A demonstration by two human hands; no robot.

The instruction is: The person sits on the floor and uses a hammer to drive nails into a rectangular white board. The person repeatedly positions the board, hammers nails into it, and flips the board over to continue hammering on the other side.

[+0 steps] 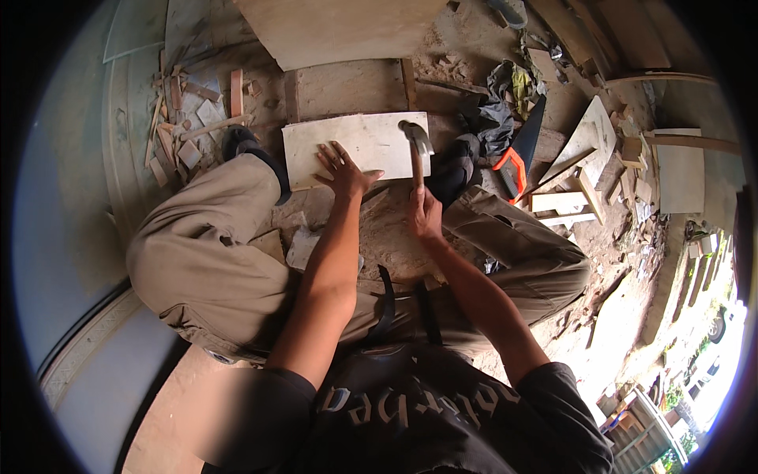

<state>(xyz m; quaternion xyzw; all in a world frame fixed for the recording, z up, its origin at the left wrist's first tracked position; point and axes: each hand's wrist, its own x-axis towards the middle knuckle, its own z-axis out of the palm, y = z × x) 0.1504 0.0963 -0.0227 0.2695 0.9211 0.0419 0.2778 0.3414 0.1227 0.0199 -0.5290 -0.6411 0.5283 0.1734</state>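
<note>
A pale rectangular wooden board [379,150] lies flat across the ground between my feet. My left hand [346,171] rests on its near left part, palm down with the fingers spread. In my right hand [425,212] is a claw hammer [417,158], gripped by its wooden handle. The hammer's metal head is over the board's right end; whether it touches the board I cannot tell. Several small dark marks show on the board's face.
A handsaw with an orange handle [513,170] lies right of my right shoe [454,170], near a crumpled black plastic bag [496,110]. Wood offcuts [189,118] litter the left and right. A large board [339,31] stands at the far side.
</note>
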